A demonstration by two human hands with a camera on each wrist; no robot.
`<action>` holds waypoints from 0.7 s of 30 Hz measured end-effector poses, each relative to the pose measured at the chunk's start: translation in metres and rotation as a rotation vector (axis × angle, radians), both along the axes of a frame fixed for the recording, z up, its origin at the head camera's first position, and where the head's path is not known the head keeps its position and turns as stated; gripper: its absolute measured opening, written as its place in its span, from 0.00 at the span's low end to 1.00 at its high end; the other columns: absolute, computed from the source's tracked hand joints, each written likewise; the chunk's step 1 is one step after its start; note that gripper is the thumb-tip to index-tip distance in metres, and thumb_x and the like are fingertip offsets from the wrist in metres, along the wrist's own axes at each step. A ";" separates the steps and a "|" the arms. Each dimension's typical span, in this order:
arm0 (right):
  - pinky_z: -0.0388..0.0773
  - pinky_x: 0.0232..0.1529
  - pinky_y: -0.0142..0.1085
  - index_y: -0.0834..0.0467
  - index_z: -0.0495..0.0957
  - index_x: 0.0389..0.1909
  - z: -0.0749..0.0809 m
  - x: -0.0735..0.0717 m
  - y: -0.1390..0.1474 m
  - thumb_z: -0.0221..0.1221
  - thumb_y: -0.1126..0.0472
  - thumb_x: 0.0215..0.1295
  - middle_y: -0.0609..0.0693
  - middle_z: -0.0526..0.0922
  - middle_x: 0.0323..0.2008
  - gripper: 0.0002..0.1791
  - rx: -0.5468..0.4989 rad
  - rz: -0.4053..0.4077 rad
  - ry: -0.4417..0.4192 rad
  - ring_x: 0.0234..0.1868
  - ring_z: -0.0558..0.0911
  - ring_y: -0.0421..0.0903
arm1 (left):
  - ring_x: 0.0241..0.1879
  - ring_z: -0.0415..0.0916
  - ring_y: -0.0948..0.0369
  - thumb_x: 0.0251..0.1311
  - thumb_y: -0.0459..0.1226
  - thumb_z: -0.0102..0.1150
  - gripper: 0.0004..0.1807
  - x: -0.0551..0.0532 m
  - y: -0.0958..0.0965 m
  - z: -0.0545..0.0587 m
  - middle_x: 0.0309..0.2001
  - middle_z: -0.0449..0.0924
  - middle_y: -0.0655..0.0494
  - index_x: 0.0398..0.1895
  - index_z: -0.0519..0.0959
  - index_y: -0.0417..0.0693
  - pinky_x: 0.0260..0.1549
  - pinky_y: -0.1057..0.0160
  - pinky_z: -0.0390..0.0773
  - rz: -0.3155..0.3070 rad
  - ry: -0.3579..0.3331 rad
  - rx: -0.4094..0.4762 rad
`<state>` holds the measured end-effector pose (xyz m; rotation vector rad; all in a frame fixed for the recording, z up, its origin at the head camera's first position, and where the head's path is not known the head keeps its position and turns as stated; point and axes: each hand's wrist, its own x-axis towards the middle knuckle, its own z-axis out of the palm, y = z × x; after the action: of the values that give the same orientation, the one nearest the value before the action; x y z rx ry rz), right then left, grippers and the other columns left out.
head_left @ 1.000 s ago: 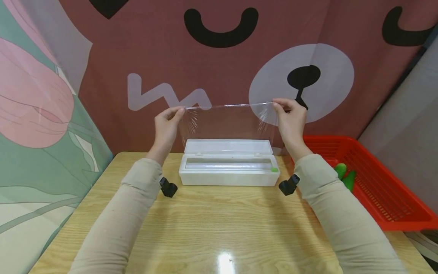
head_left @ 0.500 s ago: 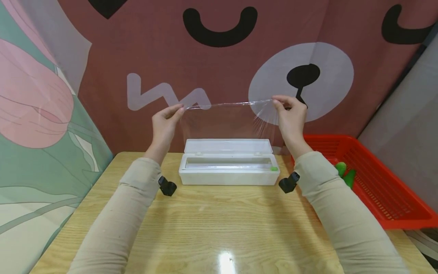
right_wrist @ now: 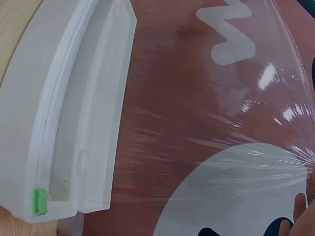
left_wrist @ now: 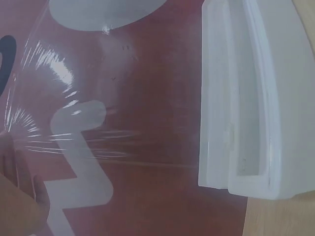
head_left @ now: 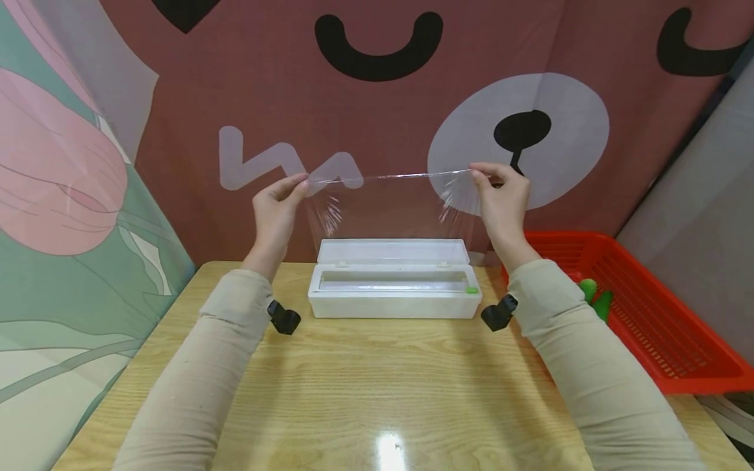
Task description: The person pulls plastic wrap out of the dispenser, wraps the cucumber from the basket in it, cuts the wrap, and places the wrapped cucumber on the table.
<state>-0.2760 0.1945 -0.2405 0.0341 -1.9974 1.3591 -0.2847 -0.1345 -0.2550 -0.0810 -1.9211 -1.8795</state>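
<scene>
A sheet of clear plastic wrap (head_left: 389, 203) rises from a white wrap dispenser box (head_left: 394, 306) and is stretched upright between my hands. My left hand (head_left: 275, 212) pinches its upper left corner between thumb and fingertips. At the upper right corner my right hand (head_left: 503, 203) pinches the film the same way. Creases fan out from both grips. The box's lid (head_left: 393, 251) is raised at the back, and a green slide cutter (head_left: 472, 290) sits at the right end of its front edge. In the right wrist view the film (right_wrist: 236, 132) looks taut and shiny.
A red plastic basket (head_left: 665, 327) stands at the right with green vegetables (head_left: 602, 304) in it, partly behind my right sleeve. The box rests near the back edge of the wooden table (head_left: 353, 386). A printed cloth (head_left: 377, 118) hangs close behind.
My left hand has moved left and slightly up, drawing its corner of the plastic wrap outward. My right hand has risen slightly. The box has stayed in place.
</scene>
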 end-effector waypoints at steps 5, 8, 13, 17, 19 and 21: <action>0.71 0.38 0.29 0.57 0.86 0.49 0.002 0.001 0.000 0.62 0.57 0.69 0.52 0.83 0.45 0.13 -0.002 0.002 -0.011 0.39 0.74 0.39 | 0.52 0.74 0.63 0.66 0.40 0.64 0.18 0.000 -0.001 0.002 0.50 0.83 0.53 0.55 0.83 0.42 0.55 0.65 0.72 0.006 0.006 -0.002; 0.71 0.38 0.30 0.57 0.86 0.49 0.002 0.002 0.001 0.62 0.57 0.69 0.51 0.83 0.44 0.13 -0.005 0.007 -0.016 0.39 0.74 0.40 | 0.50 0.75 0.63 0.65 0.40 0.64 0.17 0.000 0.000 0.002 0.48 0.83 0.54 0.54 0.83 0.42 0.54 0.66 0.73 0.006 0.018 0.011; 0.71 0.38 0.29 0.57 0.86 0.48 0.003 0.003 0.003 0.62 0.57 0.69 0.51 0.83 0.44 0.12 -0.002 0.006 -0.006 0.38 0.74 0.39 | 0.48 0.76 0.63 0.65 0.39 0.65 0.16 0.000 0.001 0.003 0.45 0.83 0.57 0.53 0.83 0.41 0.54 0.66 0.73 0.003 0.037 0.034; 0.70 0.36 0.29 0.58 0.87 0.47 0.003 0.004 0.005 0.63 0.59 0.68 0.51 0.83 0.42 0.11 0.003 0.000 0.018 0.36 0.74 0.39 | 0.48 0.76 0.62 0.65 0.37 0.65 0.15 0.003 0.001 0.003 0.44 0.83 0.57 0.51 0.83 0.40 0.54 0.66 0.74 -0.004 0.046 0.049; 0.70 0.35 0.28 0.59 0.87 0.46 0.003 0.005 0.005 0.63 0.59 0.68 0.51 0.83 0.40 0.11 0.005 -0.002 0.032 0.35 0.74 0.40 | 0.48 0.76 0.62 0.65 0.37 0.65 0.15 0.005 0.001 0.004 0.45 0.83 0.56 0.52 0.83 0.41 0.55 0.65 0.74 -0.005 0.040 0.048; 0.70 0.34 0.28 0.59 0.87 0.46 0.003 0.007 0.006 0.64 0.59 0.67 0.49 0.82 0.38 0.11 0.008 -0.005 0.040 0.35 0.75 0.40 | 0.49 0.76 0.62 0.65 0.38 0.65 0.15 0.007 0.000 0.004 0.46 0.83 0.56 0.52 0.83 0.41 0.55 0.65 0.74 -0.008 0.035 0.043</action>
<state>-0.2692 0.2006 -0.2378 0.0594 -1.9683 1.3371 -0.2775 -0.1345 -0.2508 -0.1078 -1.8598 -1.9112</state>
